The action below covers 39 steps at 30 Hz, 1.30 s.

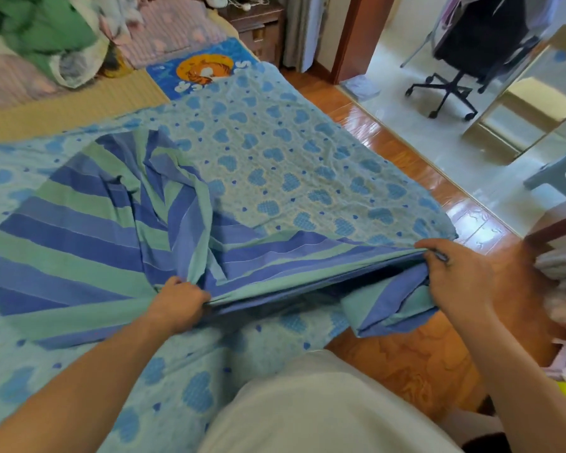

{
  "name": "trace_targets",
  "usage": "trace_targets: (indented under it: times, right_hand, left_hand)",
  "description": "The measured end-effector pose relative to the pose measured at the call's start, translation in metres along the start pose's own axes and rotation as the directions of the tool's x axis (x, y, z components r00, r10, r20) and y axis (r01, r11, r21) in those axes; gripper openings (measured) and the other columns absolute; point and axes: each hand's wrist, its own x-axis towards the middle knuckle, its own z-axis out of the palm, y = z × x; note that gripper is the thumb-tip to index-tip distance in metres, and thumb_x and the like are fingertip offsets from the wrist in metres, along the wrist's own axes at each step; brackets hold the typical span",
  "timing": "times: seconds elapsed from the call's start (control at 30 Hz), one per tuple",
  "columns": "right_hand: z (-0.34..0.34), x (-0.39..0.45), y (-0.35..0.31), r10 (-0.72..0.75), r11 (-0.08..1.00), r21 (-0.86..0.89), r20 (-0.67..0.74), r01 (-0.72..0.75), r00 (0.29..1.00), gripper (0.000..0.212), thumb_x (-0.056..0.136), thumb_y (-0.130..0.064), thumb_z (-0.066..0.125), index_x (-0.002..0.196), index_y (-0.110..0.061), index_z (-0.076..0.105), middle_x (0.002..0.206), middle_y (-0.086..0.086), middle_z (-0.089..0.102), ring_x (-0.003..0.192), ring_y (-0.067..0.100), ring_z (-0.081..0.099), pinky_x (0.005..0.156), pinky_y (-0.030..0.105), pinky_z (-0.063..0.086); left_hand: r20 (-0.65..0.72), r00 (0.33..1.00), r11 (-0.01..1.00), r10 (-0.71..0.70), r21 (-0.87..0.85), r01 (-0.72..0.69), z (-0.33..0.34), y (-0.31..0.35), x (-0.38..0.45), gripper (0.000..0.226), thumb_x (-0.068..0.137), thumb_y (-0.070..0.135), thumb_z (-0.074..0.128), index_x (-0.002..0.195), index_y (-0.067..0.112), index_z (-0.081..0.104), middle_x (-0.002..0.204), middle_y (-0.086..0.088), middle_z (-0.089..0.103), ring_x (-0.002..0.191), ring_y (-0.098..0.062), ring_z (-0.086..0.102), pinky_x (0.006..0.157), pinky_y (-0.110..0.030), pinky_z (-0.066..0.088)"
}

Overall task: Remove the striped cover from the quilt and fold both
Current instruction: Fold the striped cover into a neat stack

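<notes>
A home bedroom: a bed (79, 106) with piled bedding (46, 37), nightstand (258, 24), wooden floor (422, 354).

Your left hand (180, 304) and right hand (458, 276) each pinch the near folded edge of the striped cover (79, 223), stretched taut between them. It lies rumpled on the heart-print quilt (275, 158) spread over the bed. An office chair (455, 60) stands far right.

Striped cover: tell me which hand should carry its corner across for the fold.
Probably right. The right hand already pinches the striped cover at its loose corner off the bed's edge; the left hand grips mid-edge, suited to anchoring.
</notes>
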Motion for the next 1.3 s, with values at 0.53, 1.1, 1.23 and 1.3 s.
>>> trace_targets:
  times: [0.53,1.1,1.23,1.3]
  right_hand:
    - [0.020,-0.020,-0.053,-0.057,0.986,0.147,-0.137,0.077,0.989,0.027,0.087,0.004,0.060,0.100,-0.013,0.076,0.100,0.004,0.073,0.093,0.004,0.058,0.084,0.004,0.037]
    - [0.000,-0.043,-0.084,-0.187,0.951,0.203,-0.218,0.232,0.958,0.032,0.076,0.022,0.054,0.089,0.000,0.073,0.084,0.004,0.065,0.085,-0.014,0.056,0.079,0.007,0.042]
    - [0.002,-0.042,-0.084,-0.200,0.940,0.224,-0.250,0.257,0.948,0.032,0.077,0.020,0.054,0.090,-0.001,0.073,0.085,0.003,0.066,0.085,-0.011,0.057,0.080,0.014,0.046]
    - [0.003,-0.041,-0.084,-0.193,0.936,0.241,-0.256,0.256,0.947,0.031,0.078,0.020,0.054,0.091,-0.001,0.073,0.087,0.001,0.066,0.086,-0.008,0.058,0.080,0.016,0.047]
  left_hand:
    - [-0.026,0.955,0.774,-0.294,-0.593,0.222,0.038,-0.039,-0.001,0.013,0.098,0.026,0.051,0.108,0.019,0.055,0.120,-0.007,0.057,0.100,-0.034,0.060,0.082,-0.039,0.047]
    - [-0.143,0.984,0.859,-0.106,-0.512,0.018,0.061,0.002,0.028,0.005,0.086,0.022,0.056,0.090,0.022,0.059,0.100,-0.003,0.069,0.093,-0.032,0.064,0.072,-0.036,0.049]
    - [-0.103,0.983,0.941,-0.152,-0.318,0.112,0.069,-0.010,0.029,0.022,0.090,0.034,0.058,0.111,0.032,0.063,0.113,0.001,0.069,0.104,-0.026,0.065,0.081,-0.033,0.046]
    - [-0.108,0.984,0.969,-0.140,-0.220,0.113,0.068,-0.018,0.031,0.027,0.090,0.035,0.058,0.116,0.035,0.060,0.112,0.004,0.069,0.104,-0.022,0.065,0.088,-0.032,0.043]
